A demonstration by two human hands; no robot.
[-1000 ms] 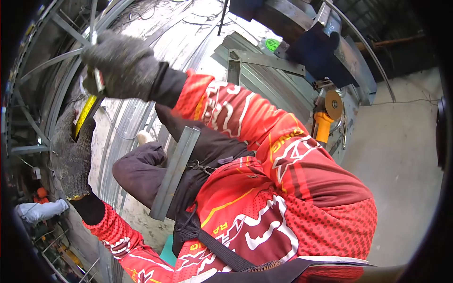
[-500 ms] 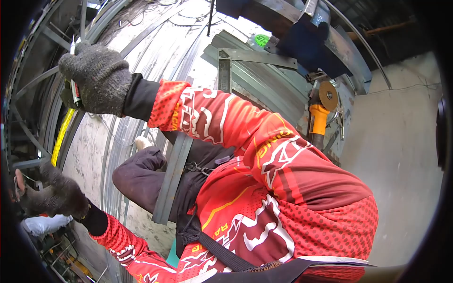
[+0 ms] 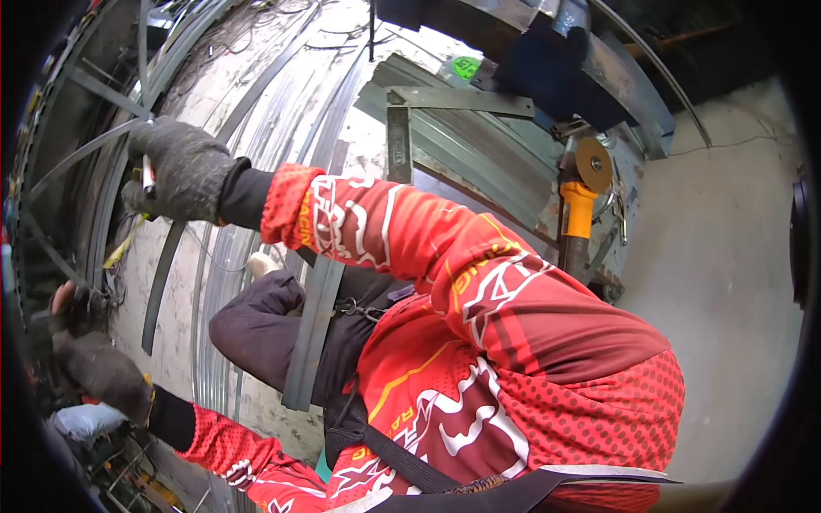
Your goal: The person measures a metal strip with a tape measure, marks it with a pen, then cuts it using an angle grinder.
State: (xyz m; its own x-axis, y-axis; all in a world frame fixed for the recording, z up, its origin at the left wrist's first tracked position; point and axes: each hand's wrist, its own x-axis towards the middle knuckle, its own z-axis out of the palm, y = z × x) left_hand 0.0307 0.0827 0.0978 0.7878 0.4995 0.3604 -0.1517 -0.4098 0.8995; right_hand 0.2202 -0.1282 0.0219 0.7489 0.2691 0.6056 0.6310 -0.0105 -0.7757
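My right hand (image 3: 184, 171), in a dark grey knit glove, is closed around a white marker (image 3: 149, 177) with a red band. It is beside the thin metal bars of a frame (image 3: 107, 90). A short yellow strip (image 3: 125, 244), like tape measure blade, shows slanted below that hand. My left hand (image 3: 107, 372), also gloved with a bare fingertip showing, reaches to the dark left edge near the frame. Its fingers are mostly lost in shadow, and I cannot tell what they hold. A metal profile (image 3: 312, 338) lies across my lap.
An angle grinder (image 3: 578, 209) with a yellow body and brown disc lies to the right. A steel square (image 3: 466, 101) rests by ribbed metal profiles (image 3: 487, 150). Long metal strips (image 3: 224, 265) run along the stained floor. Dark cloth (image 3: 543, 73) covers something at the top.
My right hand has shifted slightly right and down with the marker. The yellow strip no longer spans taut between my hands and shows shorter. My left hand has moved slightly, its fingers now less visible.
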